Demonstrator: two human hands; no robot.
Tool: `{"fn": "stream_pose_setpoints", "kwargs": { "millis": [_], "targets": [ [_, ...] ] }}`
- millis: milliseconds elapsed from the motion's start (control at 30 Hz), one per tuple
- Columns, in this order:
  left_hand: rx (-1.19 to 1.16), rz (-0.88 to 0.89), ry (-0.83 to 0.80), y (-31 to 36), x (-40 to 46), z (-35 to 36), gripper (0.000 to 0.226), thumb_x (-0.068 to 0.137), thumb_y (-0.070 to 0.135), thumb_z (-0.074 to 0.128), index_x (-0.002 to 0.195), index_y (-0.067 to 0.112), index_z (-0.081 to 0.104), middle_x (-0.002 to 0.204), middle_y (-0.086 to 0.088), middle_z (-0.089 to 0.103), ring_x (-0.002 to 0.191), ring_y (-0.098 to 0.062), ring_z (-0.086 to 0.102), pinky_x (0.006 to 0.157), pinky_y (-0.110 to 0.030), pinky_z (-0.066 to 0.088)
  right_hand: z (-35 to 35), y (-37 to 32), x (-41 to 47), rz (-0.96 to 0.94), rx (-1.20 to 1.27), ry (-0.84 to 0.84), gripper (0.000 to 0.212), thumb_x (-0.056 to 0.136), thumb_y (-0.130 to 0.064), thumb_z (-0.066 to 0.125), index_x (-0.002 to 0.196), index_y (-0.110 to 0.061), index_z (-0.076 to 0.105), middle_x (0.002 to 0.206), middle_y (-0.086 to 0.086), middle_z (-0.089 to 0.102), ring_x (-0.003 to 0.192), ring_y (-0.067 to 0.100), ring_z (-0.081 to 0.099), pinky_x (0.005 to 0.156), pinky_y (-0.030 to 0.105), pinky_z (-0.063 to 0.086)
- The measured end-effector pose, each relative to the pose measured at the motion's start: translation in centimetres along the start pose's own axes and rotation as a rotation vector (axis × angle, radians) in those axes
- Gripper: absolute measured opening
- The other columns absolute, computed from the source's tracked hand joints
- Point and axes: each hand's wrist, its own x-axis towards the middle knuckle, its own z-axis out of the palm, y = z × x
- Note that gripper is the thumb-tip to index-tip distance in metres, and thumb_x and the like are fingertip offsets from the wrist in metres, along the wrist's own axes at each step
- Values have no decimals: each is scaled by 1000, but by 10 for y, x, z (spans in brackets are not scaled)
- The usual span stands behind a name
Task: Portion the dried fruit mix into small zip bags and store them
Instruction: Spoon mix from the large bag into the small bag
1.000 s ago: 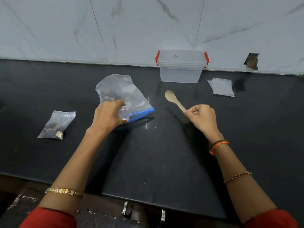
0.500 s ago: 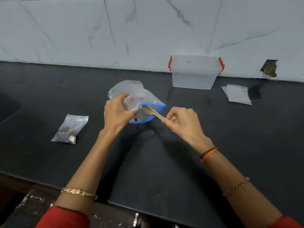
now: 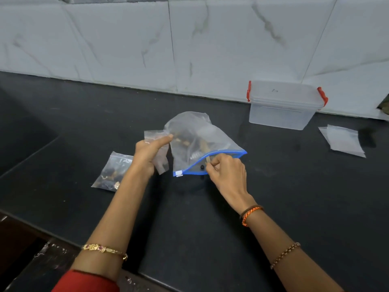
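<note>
1. Right hand (image 3: 228, 174): pinched a wooden spoon (image 3: 208, 160), bowel end inside the large blue-zip bag (image 3: 202, 144) lying on the black counter (image 3: 273, 197).
2. Left hand (image 3: 148, 152): gripped an empty small zip bag (image 3: 157, 148) just beside it.
3. Handling advice: scoop level, keep the small bag's mouth wide.
4. Dried fruit mix (image 3: 189, 142): brown and dark pieces, dim through plastic.
5. Filled small bag (image 3: 112, 172): lay left.

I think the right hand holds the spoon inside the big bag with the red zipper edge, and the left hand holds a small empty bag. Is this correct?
Not quite: the head view shows the big bag has a blue zipper edge, not red. The rest stands: the right hand holds the spoon inside it, and the left hand holds a small empty bag.
</note>
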Motion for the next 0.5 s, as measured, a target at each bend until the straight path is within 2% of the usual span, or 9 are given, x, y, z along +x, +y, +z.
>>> {"fn": "stream_pose_setpoints", "kwargs": {
  "millis": [100,200,267,367,433,500],
  "targets": [
    [-93,-87,-109,-6,7,10,21,75,10,73,94,4,67,85,-10,70,74,-22,67,64,-29,57,10,-5,2,0,60,1,33,86,-19,60,62,3,59,50,13,54,49,24,49,59,36,49],
    [-107,-76,-126,-9,9,17,14,77,9,72,89,6,67,87,-8,69,75,-18,67,55,-21,55,16,-13,0,46,188,-59,33,85,-19,63,63,7,61,56,20,61,54,30,56,60,32,48],
    [-113,-77,-138,-11,10,18,13,77,9,72,89,6,67,88,-7,69,77,-19,66,54,-22,56,16,-17,-1,120,321,-88,28,82,-13,65,60,4,63,55,18,64,54,27,60,59,27,49],
    [-111,-87,-144,-13,16,14,10,77,9,71,87,7,68,92,-9,70,83,-23,67,67,-29,58,12,-19,0,314,577,-79,26,78,-5,65,53,-11,59,47,0,58,41,6,53,46,18,44],
    [-119,-100,-127,-13,19,13,17,76,9,72,93,5,68,97,-12,70,91,-27,67,78,-38,57,6,-18,-2,403,687,-82,28,79,-3,66,53,-11,55,47,-1,54,37,1,46,39,13,37],
    [-125,-99,-107,-14,20,12,26,75,9,73,99,2,67,101,-14,69,94,-29,67,84,-41,55,-1,-17,-4,451,732,-61,27,79,-6,67,55,-10,56,47,-1,53,36,0,44,37,12,36]
  ]
}}
